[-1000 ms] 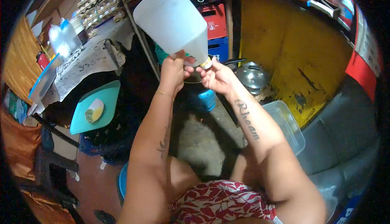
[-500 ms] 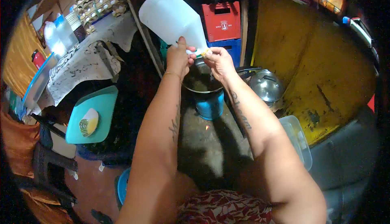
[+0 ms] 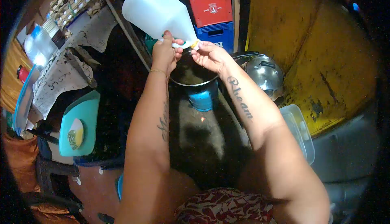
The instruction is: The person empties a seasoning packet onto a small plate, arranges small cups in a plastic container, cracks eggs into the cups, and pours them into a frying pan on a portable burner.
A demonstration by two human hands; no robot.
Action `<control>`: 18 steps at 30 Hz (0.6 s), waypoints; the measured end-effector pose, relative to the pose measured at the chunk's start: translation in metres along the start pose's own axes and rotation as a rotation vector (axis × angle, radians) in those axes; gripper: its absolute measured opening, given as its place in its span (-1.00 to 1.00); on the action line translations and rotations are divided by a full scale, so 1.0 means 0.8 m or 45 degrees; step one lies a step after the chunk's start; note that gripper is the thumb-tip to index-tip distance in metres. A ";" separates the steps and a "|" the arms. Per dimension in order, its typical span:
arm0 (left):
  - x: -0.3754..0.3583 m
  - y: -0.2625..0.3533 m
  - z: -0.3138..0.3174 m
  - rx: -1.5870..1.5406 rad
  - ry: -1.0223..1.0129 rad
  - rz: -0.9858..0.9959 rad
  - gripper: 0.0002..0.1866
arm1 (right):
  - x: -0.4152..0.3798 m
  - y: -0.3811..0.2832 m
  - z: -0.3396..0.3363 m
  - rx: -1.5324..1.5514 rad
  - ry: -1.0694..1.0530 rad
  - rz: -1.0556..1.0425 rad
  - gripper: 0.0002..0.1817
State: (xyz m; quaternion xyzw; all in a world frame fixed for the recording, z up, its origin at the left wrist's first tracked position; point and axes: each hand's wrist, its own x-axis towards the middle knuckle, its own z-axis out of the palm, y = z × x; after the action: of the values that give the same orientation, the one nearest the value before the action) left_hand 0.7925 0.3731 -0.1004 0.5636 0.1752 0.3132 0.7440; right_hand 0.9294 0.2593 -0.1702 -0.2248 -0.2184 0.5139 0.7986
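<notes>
A large translucent white plastic jug (image 3: 160, 13) is tipped over, its mouth pointing down to the right. My left hand (image 3: 164, 55) is closed around the handle near the neck. At the mouth, the fingertips of my right hand (image 3: 212, 56) pinch the end of the jug, where a small yellow piece (image 3: 194, 44) shows. Just below my hands is a wide dark pan (image 3: 191, 77) with a shiny rim, over a blue round base (image 3: 202, 100).
Right of the pan stands a lidded metal pot (image 3: 265, 73). A clear plastic container (image 3: 300, 132) is near my right elbow. Red (image 3: 210, 7) and blue crates (image 3: 215, 35) are stacked behind. At left, a turquoise basin (image 3: 90, 114) holds a yellow-and-white item.
The whole scene has shifted left and slightly up or down with my head's turn. My hands keep the same hold on the tilted jug over the pan.
</notes>
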 end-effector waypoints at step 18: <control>-0.006 -0.033 -0.011 0.737 0.158 0.229 -0.47 | -0.043 0.005 0.039 -3.016 0.662 -0.275 -0.67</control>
State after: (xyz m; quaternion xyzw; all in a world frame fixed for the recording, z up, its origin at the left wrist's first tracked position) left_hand 0.7909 0.3722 -0.1288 0.7451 0.2516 0.3488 0.5097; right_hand 0.8954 0.2331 -0.1511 -0.8914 -0.4034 -0.1331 0.1577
